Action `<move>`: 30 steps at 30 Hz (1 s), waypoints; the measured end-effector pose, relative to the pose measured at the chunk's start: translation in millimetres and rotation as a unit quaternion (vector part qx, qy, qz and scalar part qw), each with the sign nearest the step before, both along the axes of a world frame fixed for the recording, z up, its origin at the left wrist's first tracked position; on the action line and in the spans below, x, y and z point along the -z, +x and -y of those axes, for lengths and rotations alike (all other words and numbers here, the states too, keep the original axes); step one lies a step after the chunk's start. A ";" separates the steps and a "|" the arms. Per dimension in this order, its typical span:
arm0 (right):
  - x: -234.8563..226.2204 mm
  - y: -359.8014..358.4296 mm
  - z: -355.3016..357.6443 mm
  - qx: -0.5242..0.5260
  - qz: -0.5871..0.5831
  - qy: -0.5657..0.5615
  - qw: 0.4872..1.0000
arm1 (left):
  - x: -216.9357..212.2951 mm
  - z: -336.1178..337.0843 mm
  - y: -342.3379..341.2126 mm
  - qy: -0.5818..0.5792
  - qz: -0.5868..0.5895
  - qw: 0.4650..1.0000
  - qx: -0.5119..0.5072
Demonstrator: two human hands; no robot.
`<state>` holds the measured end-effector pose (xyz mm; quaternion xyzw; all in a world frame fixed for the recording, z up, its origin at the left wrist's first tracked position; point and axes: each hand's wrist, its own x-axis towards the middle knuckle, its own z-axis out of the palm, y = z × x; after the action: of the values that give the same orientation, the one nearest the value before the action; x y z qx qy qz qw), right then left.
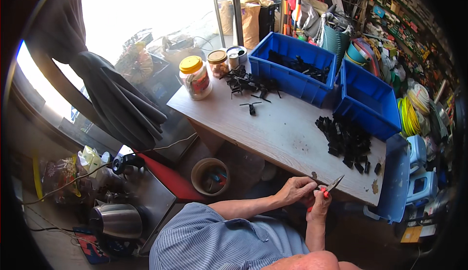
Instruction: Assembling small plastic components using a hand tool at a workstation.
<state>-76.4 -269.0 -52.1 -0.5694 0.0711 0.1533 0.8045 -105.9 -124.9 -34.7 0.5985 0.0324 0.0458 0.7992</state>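
My right hand (319, 205) is closed round red-handled scissors (334, 183), just off the table's near edge. Their pointed metal end aims up and to the right, away from me. Close beside it on the left, my left hand (296, 190) has its fingers bent together. Anything small between those fingertips is too small or hidden to make out. On the table (287, 128), ahead of my hands and to the right, lies a pile of small black plastic parts (345, 139). A single branched black piece (251, 108) lies farther left, near a second black heap (242, 80).
Two blue crates stand at the back: one crate (292, 87) holds black parts, the other (369, 114) shows a bare floor. Jars (196, 79) stand at the far left corner. Below are a bin (210, 176), a steel kettle (117, 220) and blue stools (421, 188).
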 end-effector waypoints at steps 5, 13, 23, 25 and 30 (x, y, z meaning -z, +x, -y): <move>8.0 3.2 -7.0 0.002 0.036 -0.008 0.999 | -4.7 -3.5 7.0 -0.128 -0.162 0.977 0.058; 0.0 -7.6 -16.3 0.006 0.047 -0.093 0.995 | 4.5 13.1 6.1 -0.280 -0.278 0.919 0.010; -22.6 -6.6 -11.1 -0.033 0.019 0.014 0.999 | -13.8 -16.7 -6.5 -0.102 -0.085 0.988 0.082; -21.4 0.2 -9.2 -0.056 0.037 0.019 0.998 | -14.1 -30.9 -13.8 -0.062 -0.021 0.993 0.103; -37.2 2.1 -14.3 -0.036 -0.011 0.046 0.998 | 0.1 -44.2 -6.1 0.062 0.113 0.980 0.150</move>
<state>-74.3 -254.7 -14.9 -0.5318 0.0526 0.1913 0.8233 -111.9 -80.6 -34.8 0.6361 -0.1514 -0.0057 0.7566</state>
